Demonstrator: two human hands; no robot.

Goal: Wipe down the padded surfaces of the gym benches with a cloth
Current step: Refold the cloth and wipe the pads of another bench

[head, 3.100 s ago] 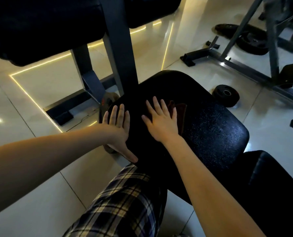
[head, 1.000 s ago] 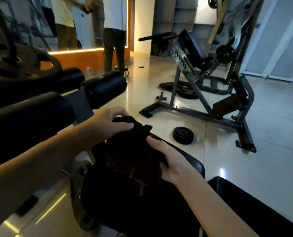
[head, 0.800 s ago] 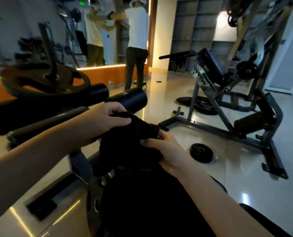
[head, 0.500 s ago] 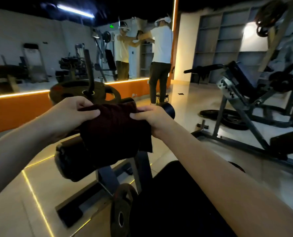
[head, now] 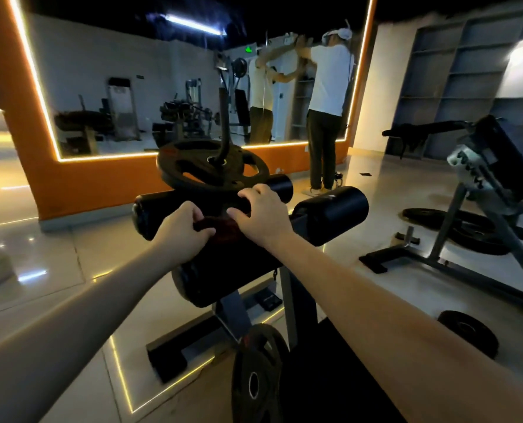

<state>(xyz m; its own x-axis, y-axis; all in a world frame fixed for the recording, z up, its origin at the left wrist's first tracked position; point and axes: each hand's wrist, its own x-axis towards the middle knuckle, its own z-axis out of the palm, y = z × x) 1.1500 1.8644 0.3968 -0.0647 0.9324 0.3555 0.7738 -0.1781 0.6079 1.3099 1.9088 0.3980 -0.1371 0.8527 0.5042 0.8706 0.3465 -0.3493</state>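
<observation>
While both hands pin the dark cloth [head: 223, 232] across the near roller pad [head: 232, 270], left hand [head: 182, 236] and right hand [head: 261, 219] fingers curl round its ends. Step in hand looks like wiping this pad; next move likely calls for dragging the cloth along it.

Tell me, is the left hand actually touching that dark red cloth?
Touching. The head view shows the left hand gripping the near edge of the dark red cloth, with no gap between them.
</observation>
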